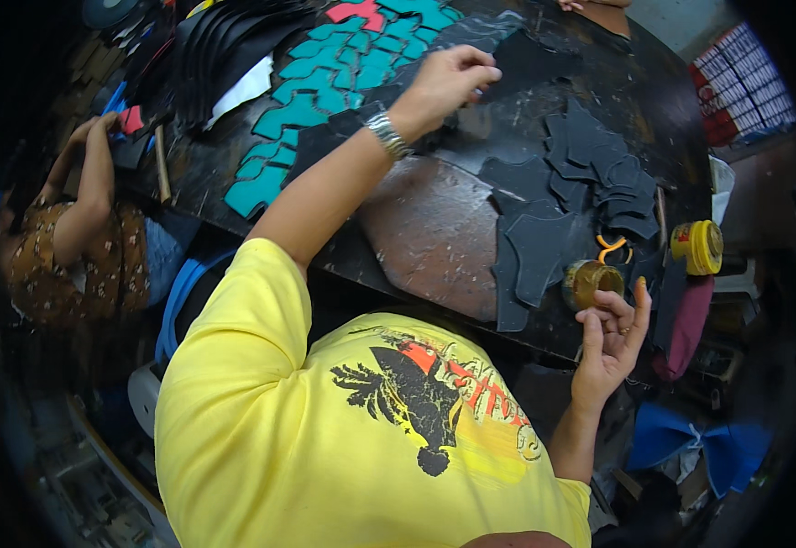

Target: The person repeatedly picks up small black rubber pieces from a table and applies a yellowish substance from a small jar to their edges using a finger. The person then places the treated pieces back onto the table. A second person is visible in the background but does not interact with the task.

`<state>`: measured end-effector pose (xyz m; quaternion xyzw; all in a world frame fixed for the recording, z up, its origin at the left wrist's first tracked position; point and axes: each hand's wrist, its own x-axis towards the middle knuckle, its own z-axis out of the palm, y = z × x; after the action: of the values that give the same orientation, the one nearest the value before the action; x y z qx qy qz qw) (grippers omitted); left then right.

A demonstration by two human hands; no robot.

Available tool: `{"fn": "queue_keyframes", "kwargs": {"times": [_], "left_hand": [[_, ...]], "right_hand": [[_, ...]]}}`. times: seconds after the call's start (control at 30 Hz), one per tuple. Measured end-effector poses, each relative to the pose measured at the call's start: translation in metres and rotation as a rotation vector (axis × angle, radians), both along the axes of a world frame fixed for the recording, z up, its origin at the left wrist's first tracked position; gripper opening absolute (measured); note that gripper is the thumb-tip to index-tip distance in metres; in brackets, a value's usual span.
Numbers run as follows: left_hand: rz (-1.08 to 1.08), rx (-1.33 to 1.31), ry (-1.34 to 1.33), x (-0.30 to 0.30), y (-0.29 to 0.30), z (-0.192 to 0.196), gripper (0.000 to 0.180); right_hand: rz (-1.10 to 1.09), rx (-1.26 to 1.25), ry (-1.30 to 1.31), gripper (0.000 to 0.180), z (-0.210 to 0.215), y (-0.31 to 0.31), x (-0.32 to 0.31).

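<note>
Over the far middle of the table, my left hand (453, 87) is closed, thumb and fingers pinched together beside a black flat piece (530, 68). Whether the fingertips grip that piece's edge I cannot make out. My right hand (610, 347) is raised at the table's near right edge, its index finger stretched up with a yellow-brown smear on the tip. Its other fingers are loosely bent and hold nothing visible. Just beyond it stands an open jar (582, 285) with an amber-brown coating. Several dark grey cut pieces (539, 251) lie overlapping left of the jar and farther back.
Rows of green cut pieces (316, 100) cover the table's left side, with a red piece (357, 13) among them. Orange-handled scissors (610, 247) lie behind the jar; a yellow tub (697, 247) stands to the right. A co-worker (97, 219) sits at the left, near a hammer (162, 164).
</note>
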<state>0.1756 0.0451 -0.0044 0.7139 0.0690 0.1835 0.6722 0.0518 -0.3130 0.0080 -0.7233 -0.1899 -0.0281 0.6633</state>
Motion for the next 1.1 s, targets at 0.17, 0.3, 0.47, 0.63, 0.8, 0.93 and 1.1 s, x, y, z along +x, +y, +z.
{"fn": "queue_keyframes", "kwargs": {"times": [0.17, 0.3, 0.47, 0.63, 0.8, 0.93, 1.1], "left_hand": [[0.177, 0.067, -0.050, -0.118, 0.080, 0.023, 0.020], [0.278, 0.011, 0.142, -0.200, 0.118, 0.023, 0.012], [0.244, -0.001, 0.195, -0.248, 0.120, -0.013, 0.010], [0.325, 0.213, 0.273, -0.257, 0.115, -0.035, 0.011], [0.489, 0.499, 0.340, -0.255, 0.109, -0.033, 0.017], [0.517, 0.581, 0.313, -0.250, 0.101, -0.028, 0.017], [0.650, 1.070, 0.187, -0.235, 0.081, -0.011, 0.037]], "right_hand": [[0.073, 0.012, 0.031, 0.066, 0.001, 0.010, -0.009], [0.156, -0.004, 0.051, 0.067, 0.005, 0.027, -0.017], [0.223, -0.056, 0.049, 0.067, 0.009, 0.045, -0.023], [0.274, -0.175, 0.048, 0.066, 0.008, 0.050, -0.034], [0.254, -0.234, 0.059, 0.061, 0.009, 0.050, -0.041], [0.233, -0.251, 0.020, 0.062, 0.009, 0.048, -0.041], [0.120, -0.138, -0.015, 0.055, 0.014, 0.029, -0.031]]}}
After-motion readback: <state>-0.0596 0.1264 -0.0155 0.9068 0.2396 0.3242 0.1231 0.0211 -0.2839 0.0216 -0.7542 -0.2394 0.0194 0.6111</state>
